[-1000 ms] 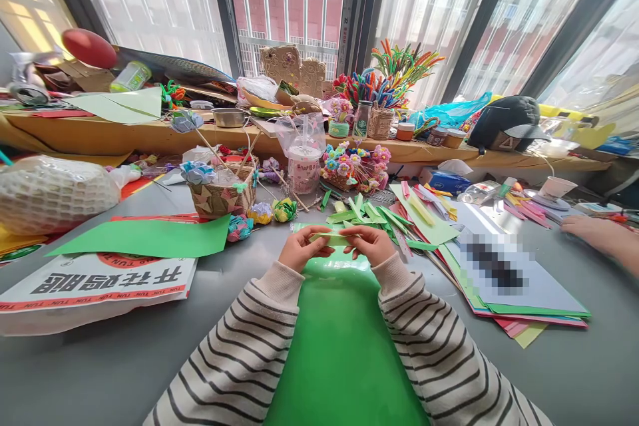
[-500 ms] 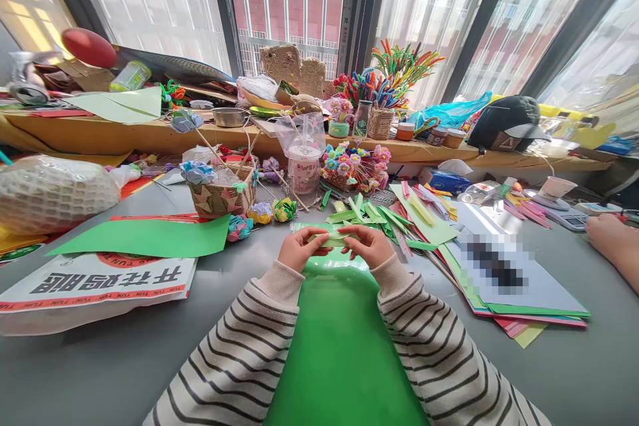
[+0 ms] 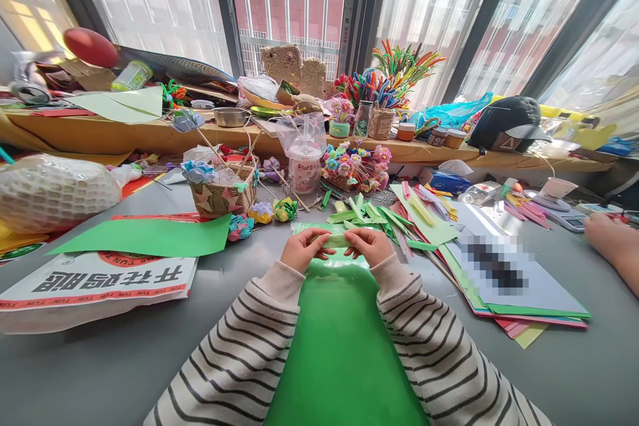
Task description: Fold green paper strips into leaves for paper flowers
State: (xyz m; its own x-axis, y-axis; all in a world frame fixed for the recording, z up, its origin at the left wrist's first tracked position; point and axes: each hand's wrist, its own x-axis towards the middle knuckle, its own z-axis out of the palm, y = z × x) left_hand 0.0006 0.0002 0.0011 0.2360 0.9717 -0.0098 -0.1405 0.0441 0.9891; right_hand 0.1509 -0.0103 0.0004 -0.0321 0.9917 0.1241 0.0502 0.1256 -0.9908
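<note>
Centrally, at the near middle of the grey table (image 3: 124, 359): one pale green paper strip (image 3: 335, 238), narrow and folded, held level just above the far edge of a bright green sheet (image 3: 339, 346). Left hand (image 3: 301, 250), at 9 o'clock of the strip: fingers curled nearly closed, thumb and forefinger pinching the strip's left end. Right hand (image 3: 370, 246), at 3 o'clock: likewise curled, fingertips pressed on the strip's right end. Both sleeves striped. Change over the last second: slight only; the hands have stayed at the same spot and the strip sits a little flatter between them, which reads as a crease being pressed rather than a new fold begun. At 12 o'clock of the hands, a loose heap of cut green strips (image 3: 367, 213); beyond it a lidded plastic cup (image 3: 303, 166) and a cluster of small paper flowers (image 3: 355, 165). At 10 o'clock, a woven basket (image 3: 222, 196), with a flat green card (image 3: 144, 238) lying at 9 o'clock on a printed bag (image 3: 94, 283). At 3 o'clock, a stack of coloured paper (image 3: 519, 303). At the far right edge, another person's hand (image 3: 606, 239), which has drawn back toward that edge.
</note>
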